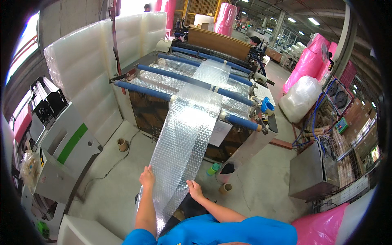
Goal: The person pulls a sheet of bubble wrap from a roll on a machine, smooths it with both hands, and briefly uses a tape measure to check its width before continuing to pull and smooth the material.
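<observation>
A long strip of silvery bubble wrap (179, 134) runs from the rollers of a machine down toward my body. My left hand (147, 177) is closed on the strip's left edge. Lower down on the opposite edge, my right hand (195, 190) pinches the bubble wrap between thumb and fingers. Between the two hands the strip hangs slightly folded, and its near end drops past my lap. Blue rollers (153, 90) on the machine carry the strip, which passes over the front one.
Tall wrapped white foam rolls (85, 61) stand at the left, beside a grey machine with a green stripe (72, 143). On the floor are cardboard cores (122, 144) and a green bottle (213, 169). Pink rolls (306, 61) and a metal cabinet (312, 169) stand at the right.
</observation>
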`<action>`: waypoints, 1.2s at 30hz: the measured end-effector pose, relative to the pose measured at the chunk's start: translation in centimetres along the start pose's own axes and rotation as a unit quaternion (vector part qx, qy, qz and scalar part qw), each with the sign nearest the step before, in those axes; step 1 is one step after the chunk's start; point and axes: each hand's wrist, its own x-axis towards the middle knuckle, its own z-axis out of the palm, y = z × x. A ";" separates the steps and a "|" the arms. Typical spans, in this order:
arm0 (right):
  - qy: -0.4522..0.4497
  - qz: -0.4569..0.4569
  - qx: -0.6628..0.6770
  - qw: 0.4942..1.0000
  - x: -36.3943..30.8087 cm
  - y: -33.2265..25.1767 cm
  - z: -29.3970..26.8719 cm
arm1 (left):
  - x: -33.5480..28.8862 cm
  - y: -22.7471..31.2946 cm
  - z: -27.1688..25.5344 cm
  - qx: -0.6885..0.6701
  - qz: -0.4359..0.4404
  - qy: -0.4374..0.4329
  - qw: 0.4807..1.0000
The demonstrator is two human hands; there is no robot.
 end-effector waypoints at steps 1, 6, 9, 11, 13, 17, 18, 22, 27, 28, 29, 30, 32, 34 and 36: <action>0.004 0.002 -0.005 1.000 0.2 0.2 0.0 | 0.0 0.2 0.0 -0.004 0.001 0.001 1.000; 0.023 0.004 -0.016 1.000 1.0 1.4 0.5 | 0.5 -0.2 1.8 -0.015 0.008 0.012 1.000; 0.012 0.008 -0.029 0.999 1.1 2.7 0.7 | 0.7 -1.2 3.3 -0.013 0.017 -0.004 1.000; -0.008 0.019 -0.025 0.999 0.9 3.3 1.0 | 0.2 -1.7 3.5 0.000 0.005 -0.022 1.000; 0.017 0.030 0.004 0.999 2.0 3.9 1.6 | 0.8 -1.1 3.4 0.001 -0.004 -0.017 1.000; 0.030 0.037 0.033 0.998 6.0 3.1 -0.3 | 3.5 2.0 3.9 -0.033 0.010 0.005 0.999; 0.049 0.014 0.019 0.999 7.3 3.6 -0.5 | 4.6 2.8 4.1 -0.046 0.018 0.011 0.999; 0.083 -0.017 0.021 0.996 11.5 1.2 -3.3 | 7.2 7.1 4.1 -0.068 0.022 0.016 0.997; 0.106 -0.032 0.111 0.988 14.6 -3.3 -5.9 | 10.3 11.4 2.5 -0.114 0.030 0.021 0.993; 0.120 -0.047 0.112 0.985 15.1 -4.1 -6.4 | 10.9 12.3 2.0 -0.121 0.035 0.021 0.992; 0.132 -0.062 0.113 0.983 15.5 -4.8 -6.7 | 11.5 13.1 1.3 -0.129 0.038 0.021 0.991; 0.156 -0.079 0.109 0.979 16.3 -5.5 -6.9 | 11.9 13.7 0.6 -0.136 0.041 0.023 0.990; 0.206 -0.107 0.101 0.967 17.5 -6.2 -7.4 | 11.9 14.7 -1.3 -0.135 0.041 0.003 0.990; 0.181 -0.076 0.173 0.965 17.9 -7.4 -7.6 | 10.7 14.0 -2.4 -0.133 0.033 -0.023 0.990; 0.167 -0.063 0.169 0.969 16.3 -8.5 -7.4 | 9.0 12.0 -3.1 -0.133 0.018 -0.051 0.990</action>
